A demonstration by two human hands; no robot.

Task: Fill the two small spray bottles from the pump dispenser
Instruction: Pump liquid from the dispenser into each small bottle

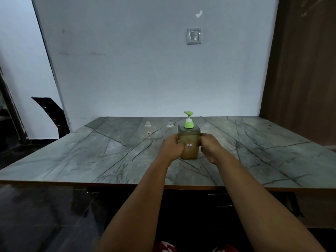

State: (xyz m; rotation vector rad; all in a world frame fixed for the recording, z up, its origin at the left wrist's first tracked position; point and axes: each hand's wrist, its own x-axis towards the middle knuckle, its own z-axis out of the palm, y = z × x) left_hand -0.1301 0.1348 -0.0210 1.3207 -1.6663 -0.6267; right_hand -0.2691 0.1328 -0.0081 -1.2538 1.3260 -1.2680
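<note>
A square pump dispenser [189, 142] with a green pump head and brownish liquid stands upright on the grey marble table [91, 151]. My left hand [171, 148] grips its left side and my right hand [211, 148] grips its right side. Two small clear bottles stand uncapped behind and to the left: one [148, 129] further left with a small label, the other [170, 128] just left of the dispenser, partly behind my left hand.
The table's far edge meets a pale wall with a switch plate [193, 36]. A dark chair [52, 115] stands off the table's left corner. A brown panel [300, 70] rises at the right.
</note>
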